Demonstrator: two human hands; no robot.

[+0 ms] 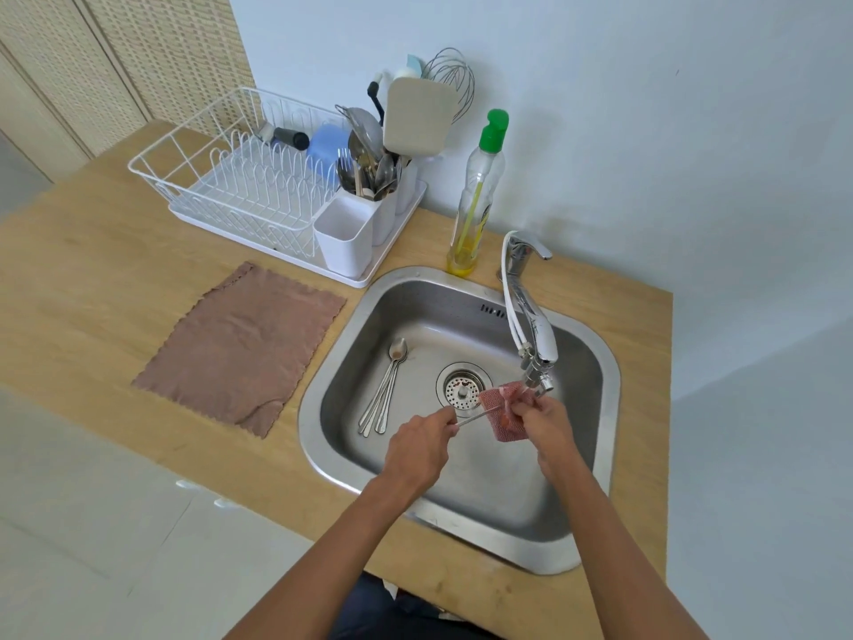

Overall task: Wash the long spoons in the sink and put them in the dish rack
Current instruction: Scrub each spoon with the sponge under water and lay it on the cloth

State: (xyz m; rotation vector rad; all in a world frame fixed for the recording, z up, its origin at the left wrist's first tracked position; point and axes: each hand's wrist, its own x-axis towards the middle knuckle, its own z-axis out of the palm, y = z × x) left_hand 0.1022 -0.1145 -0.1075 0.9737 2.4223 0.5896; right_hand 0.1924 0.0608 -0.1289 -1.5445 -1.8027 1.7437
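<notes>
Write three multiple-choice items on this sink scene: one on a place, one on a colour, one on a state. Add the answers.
1. Where do the loose spoons lie?
A. on the cloth
B. in the sink, left of the drain
C. in the rack

2. What colour is the soap bottle cap?
A. red
B. green
C. blue

3. What is the left hand doing?
A. turning the tap
B. lying flat on the counter
C. pinching a spoon handle

Answers:
1 B, they lie bundled on the sink floor beside the drain.
2 B, the cap is bright green.
3 C, its fingers pinch the thin handle while the right hand grips a pink scrubber at the other end.
</notes>
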